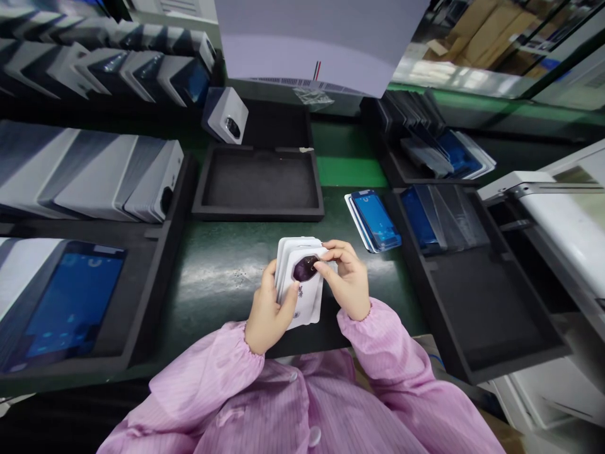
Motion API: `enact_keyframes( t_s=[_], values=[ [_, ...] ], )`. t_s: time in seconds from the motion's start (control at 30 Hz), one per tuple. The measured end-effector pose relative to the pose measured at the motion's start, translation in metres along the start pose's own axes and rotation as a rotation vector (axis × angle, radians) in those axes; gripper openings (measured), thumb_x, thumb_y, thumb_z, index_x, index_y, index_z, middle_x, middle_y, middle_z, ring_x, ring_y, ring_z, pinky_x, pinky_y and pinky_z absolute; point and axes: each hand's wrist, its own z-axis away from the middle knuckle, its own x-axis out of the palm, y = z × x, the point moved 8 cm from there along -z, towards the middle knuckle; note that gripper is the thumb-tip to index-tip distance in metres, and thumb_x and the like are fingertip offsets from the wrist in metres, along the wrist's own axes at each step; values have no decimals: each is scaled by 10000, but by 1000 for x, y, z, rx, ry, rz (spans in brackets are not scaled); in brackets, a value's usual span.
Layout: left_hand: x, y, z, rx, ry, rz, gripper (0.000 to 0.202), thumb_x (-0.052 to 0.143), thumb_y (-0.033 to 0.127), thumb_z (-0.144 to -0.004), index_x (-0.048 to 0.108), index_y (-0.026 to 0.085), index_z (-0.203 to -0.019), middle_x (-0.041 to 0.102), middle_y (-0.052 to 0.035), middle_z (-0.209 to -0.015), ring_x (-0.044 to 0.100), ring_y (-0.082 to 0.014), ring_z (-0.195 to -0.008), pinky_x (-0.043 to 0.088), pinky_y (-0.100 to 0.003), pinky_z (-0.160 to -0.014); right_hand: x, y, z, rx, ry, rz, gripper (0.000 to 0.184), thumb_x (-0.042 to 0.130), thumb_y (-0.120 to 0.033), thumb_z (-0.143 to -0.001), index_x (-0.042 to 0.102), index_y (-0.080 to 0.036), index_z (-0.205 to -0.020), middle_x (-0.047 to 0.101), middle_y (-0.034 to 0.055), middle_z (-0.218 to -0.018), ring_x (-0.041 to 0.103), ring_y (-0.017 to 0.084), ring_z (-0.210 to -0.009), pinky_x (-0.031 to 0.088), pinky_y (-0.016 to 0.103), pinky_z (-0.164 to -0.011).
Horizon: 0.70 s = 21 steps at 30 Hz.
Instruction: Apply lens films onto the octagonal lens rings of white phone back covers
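My left hand is wrapped round a small stack of white phone back covers, held upright over the dark green bench. The top cover shows a dark camera opening. My right hand rests on the stack's right edge, with thumb and forefinger pinched at that opening; what they pinch is too small to make out. Both arms are in pink striped sleeves.
An empty black foam tray lies ahead. Blue-filmed phone frames sit to the right, beside black trays with more frames. Rows of white covers fill trays on the left. A white machine stands at far right.
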Motion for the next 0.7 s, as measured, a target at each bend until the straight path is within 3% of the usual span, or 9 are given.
enact_keyframes(
  t_s=[0.23,0.4,0.5,0.57,0.7],
  values=[
    [-1,2,2,21,-14,-106,489,542,270,-881,346,196,-1323,654,-77,-1014,659,-212,-898,517,-347,-787,0,-2,1,2,10,-5,116,694,-225,-771,624,-220,-863,585,67,-1051,576,207,-999,494,377,-852],
    [-2,1,1,3,11,-44,488,569,281,-865,381,215,-1310,634,-101,-1099,624,-254,-1029,504,-382,-850,1,-6,3,-30,-29,34,70,654,-230,-807,599,-212,-768,573,75,-1082,565,232,-1069,474,442,-930],
    [-1,-3,-1,-80,24,103,495,585,302,-857,386,219,-1302,591,-114,-1197,589,-262,-1101,491,-396,-893,2,-24,7,-205,-13,222,73,640,-235,-808,598,-227,-750,563,78,-1156,494,283,-1188,459,503,-944],
    [-1,-4,-4,-130,29,204,476,590,312,-855,395,222,-1280,574,-110,-1223,586,-248,-1103,496,-379,-890,8,-38,12,-381,-37,314,72,634,-217,-800,596,-244,-744,613,64,-1085,495,299,-1194,470,522,-910],
    [-4,-3,-7,-147,59,277,462,608,318,-841,406,220,-1245,588,-93,-1183,600,-221,-1065,494,-357,-887,22,-51,26,-666,-180,263,146,613,-129,-801,594,-273,-820,697,-6,-790,661,242,-951,493,497,-854]
  ],
)
